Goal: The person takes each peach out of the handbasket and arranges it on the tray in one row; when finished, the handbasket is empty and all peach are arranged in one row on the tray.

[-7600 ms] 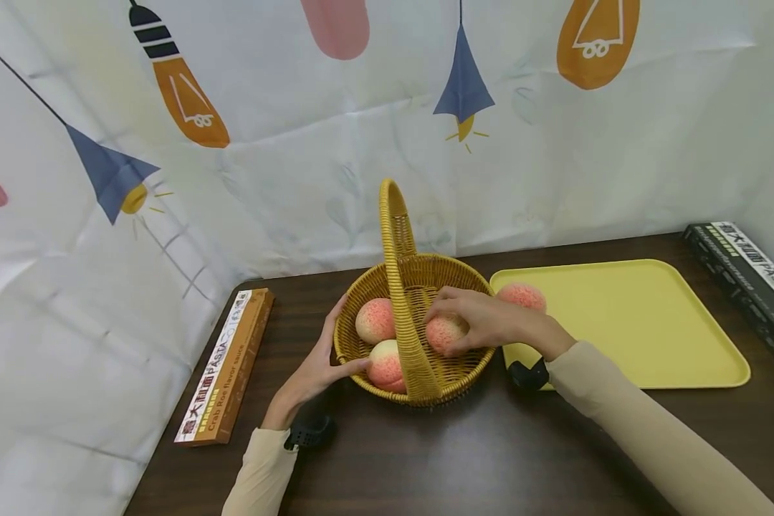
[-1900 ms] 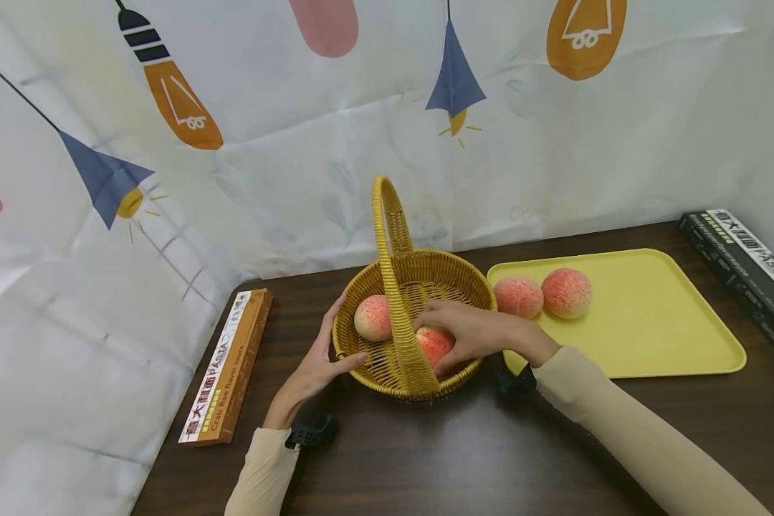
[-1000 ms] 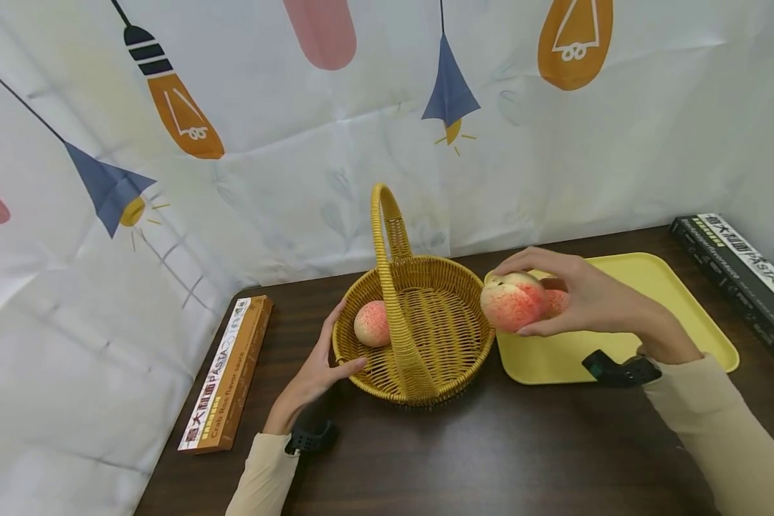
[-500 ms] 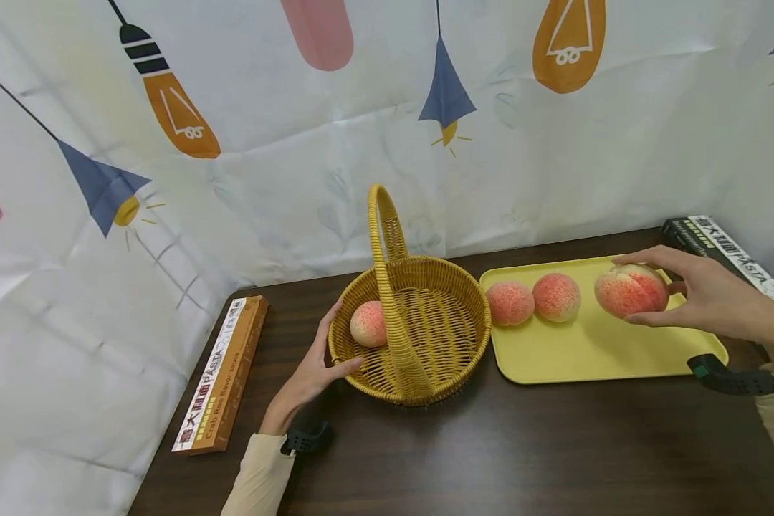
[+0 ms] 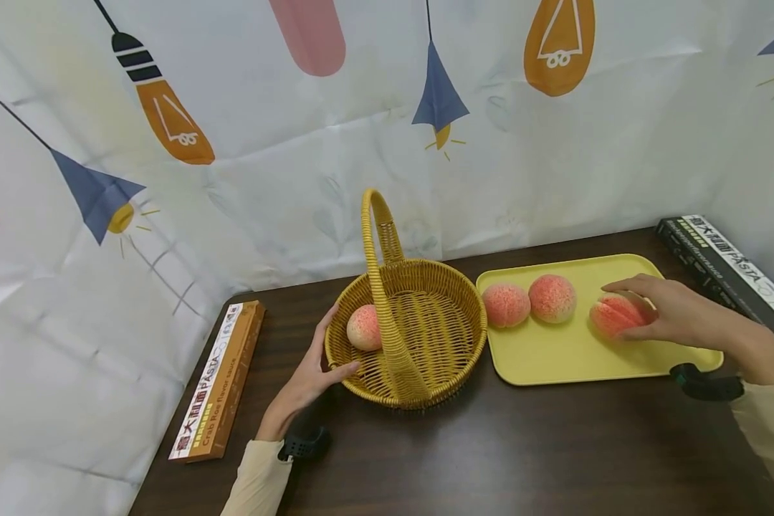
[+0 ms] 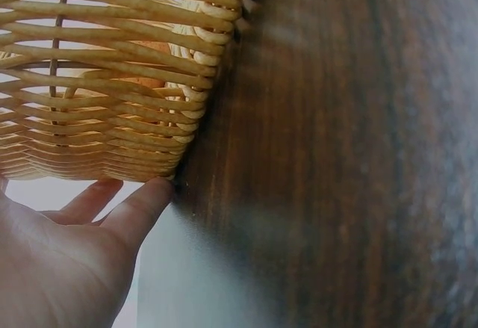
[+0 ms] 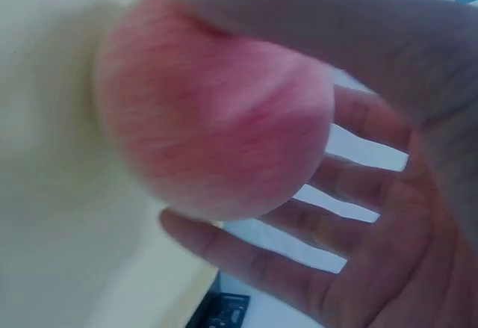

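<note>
A peach (image 5: 615, 315) with red blush is in my right hand (image 5: 680, 315), low over the right part of the yellow tray (image 5: 555, 362); whether it touches the tray is unclear. The right wrist view shows my thumb across this peach (image 7: 216, 119) and the fingers round its far side. Two more peaches lie together at the tray's left end, a left one (image 5: 506, 305) and a right one (image 5: 552, 298). One peach (image 5: 364, 328) is left of the handle inside the wicker basket (image 5: 441, 337). My left hand (image 5: 303, 376) rests with extended thumb and fingers against the basket's left side.
An orange pasta box (image 5: 218, 380) lies along the table's left side. A black pasta box (image 5: 729, 265) lies behind the tray at the right. The dark wooden table (image 5: 490, 451) backs onto a patterned white cloth (image 5: 284, 193).
My right hand has taken peaches from the basket to the tray. In the last second it carried one rightward from beside the basket, then lowered it. The left hand stays at the basket.
</note>
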`<state>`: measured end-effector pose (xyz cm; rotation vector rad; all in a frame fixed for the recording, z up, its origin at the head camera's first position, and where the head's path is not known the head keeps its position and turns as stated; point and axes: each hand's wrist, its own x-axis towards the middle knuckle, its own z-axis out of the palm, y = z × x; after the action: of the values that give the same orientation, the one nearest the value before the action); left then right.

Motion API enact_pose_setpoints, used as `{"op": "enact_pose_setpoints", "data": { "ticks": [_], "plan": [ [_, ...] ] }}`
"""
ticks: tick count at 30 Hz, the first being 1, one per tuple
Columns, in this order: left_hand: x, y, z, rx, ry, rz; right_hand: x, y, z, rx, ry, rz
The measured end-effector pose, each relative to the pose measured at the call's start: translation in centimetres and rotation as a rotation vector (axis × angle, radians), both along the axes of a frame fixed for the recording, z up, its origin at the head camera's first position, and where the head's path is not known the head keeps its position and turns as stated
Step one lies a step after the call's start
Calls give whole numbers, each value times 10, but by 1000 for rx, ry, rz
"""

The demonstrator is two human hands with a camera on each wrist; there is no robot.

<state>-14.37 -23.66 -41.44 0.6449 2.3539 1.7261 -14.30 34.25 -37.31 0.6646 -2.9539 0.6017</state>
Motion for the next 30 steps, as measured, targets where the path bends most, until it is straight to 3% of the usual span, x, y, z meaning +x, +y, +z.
{"op": "enact_pose_setpoints", "data": {
  "ticks": [6, 15, 24, 27, 30],
  "plan": [
    [-1, 1, 0, -8, 8, 3, -6, -3, -12, -89, 102, -48],
    [-1, 0, -1, -8, 6, 1, -8, -6, -20, -181, 26, -149],
    [0, -2, -2, -11, -11, -6, -11, -11, -17, -85, 119, -58],
    [0, -2, -2, -13, -12, -3, -13, -13, -19, -137, 103, -70],
    [0, -1, -2, -22, -8, 6, -13, -12, -21, -242, 23, -110]
  ]
}}
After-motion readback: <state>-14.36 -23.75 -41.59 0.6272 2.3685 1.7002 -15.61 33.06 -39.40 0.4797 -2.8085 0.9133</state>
